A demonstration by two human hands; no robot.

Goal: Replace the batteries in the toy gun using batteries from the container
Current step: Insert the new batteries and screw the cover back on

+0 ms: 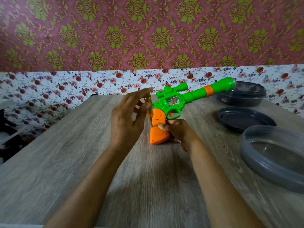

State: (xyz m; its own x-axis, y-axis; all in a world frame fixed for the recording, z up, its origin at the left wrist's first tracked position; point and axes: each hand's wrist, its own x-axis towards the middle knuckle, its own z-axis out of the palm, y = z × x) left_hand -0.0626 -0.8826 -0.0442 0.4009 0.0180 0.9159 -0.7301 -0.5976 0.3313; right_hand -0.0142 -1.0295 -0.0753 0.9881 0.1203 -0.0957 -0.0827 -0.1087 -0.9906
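Toy gun (171, 102) stands upright mid-frame, butt of its orange handle (158, 129) planted on the wooden surface (74, 162), green barrel slanting toward the upper right. The person's right grip (176, 131), i.e. the right hand, comes in from lower right and wraps the handle's trigger side, thumb laid across the orange face, fingers curled behind: a firm hold, steadying it. Left grip (126, 116) sits just left of the handle, mostly open w/ fingers fanned nearly straight, but thumb & fingertips pinch a yellow screwdriver (148, 111). It's a bit blurred, so exact finger contact is hard to read. Key relation: the screwdriver's long axis runs almost vertical, tip down, meeting the handle's left edge approx. halfway up, prob. at a screw of the battery cover, so I'd say the step in hand is undoing that cover. Left grip is the nearer one to that spot; the tool needs to sit in line w/ the screw while the right keeps the gun from tipping. At the right of the frame: a dark tub (241, 100) at the back, a dark lid (243, 120) in front of it, a clear round container (250, 155) lower right. No batteries visible from here, so can't tell which one has them.
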